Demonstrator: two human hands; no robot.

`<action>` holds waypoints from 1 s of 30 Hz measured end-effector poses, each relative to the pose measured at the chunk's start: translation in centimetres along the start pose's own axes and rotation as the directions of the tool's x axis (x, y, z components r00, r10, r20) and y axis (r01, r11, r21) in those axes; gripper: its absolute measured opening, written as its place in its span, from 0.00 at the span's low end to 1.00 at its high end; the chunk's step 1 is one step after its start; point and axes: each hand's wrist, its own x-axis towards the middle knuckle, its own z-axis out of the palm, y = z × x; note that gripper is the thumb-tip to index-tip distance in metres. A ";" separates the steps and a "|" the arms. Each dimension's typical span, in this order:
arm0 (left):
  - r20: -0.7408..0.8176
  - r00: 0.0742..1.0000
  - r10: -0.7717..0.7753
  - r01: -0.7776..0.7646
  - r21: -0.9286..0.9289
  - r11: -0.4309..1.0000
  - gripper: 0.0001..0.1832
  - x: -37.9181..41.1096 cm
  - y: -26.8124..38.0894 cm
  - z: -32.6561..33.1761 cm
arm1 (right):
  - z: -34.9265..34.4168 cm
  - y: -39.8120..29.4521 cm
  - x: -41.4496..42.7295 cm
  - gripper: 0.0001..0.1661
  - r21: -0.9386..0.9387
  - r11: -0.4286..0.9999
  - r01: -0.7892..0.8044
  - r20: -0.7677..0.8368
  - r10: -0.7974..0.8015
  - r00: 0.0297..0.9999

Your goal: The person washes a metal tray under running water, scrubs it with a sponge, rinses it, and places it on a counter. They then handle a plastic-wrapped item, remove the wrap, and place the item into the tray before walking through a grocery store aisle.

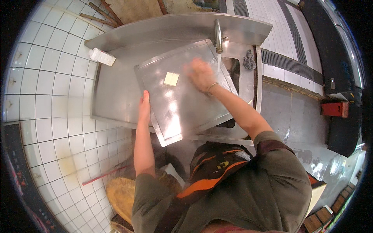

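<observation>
A flat metal panel with raised edges (192, 104) lies tilted across the stainless steel sink, partly over the basin. My left hand (144, 107) holds its left edge, thumb along the rim. Over the upper middle of the panel is my right hand (201, 74), blurred; whether it touches the surface or holds anything I cannot tell. A small pale yellow square (171, 79) sits on the panel, left of my right hand. Water runs from the curved faucet (218, 36) onto the panel's upper right side.
A white plastic bottle (102, 56) lies at the sink counter's left end. Right of the basin (233, 68) rests a dark scouring pad (249, 60). White wall tiles border the left side. A red box-like object (335, 109) is at far right, a round wooden board (121, 196) at lower left.
</observation>
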 end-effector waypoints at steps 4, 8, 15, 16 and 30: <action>0.017 0.999 -0.042 0.042 -0.006 0.999 0.56 0.1 0.8 0.4 | -0.4 0.2 -1.1 0.27 -0.041 0.987 0.157 -0.044 -0.159 0.986; -0.012 0.994 -0.108 0.108 0.007 0.994 0.60 -0.6 1.1 0.3 | -3.5 -1.0 1.6 0.19 0.109 0.994 -0.001 0.204 -0.021 0.979; -0.045 0.998 -0.047 0.047 -0.005 0.999 0.58 -0.9 1.7 0.8 | 0.7 2.6 2.0 0.18 0.262 0.930 0.259 -0.224 -0.202 0.953; -0.044 0.998 -0.049 0.049 -0.005 0.999 0.59 -0.8 1.5 0.7 | 0.4 3.3 2.3 0.18 0.230 0.957 0.175 -0.205 -0.128 0.970; -0.008 0.998 -0.064 0.063 -0.056 0.996 0.59 -0.5 1.1 0.5 | 0.6 4.0 0.7 0.20 0.179 0.982 0.058 -0.111 -0.038 0.993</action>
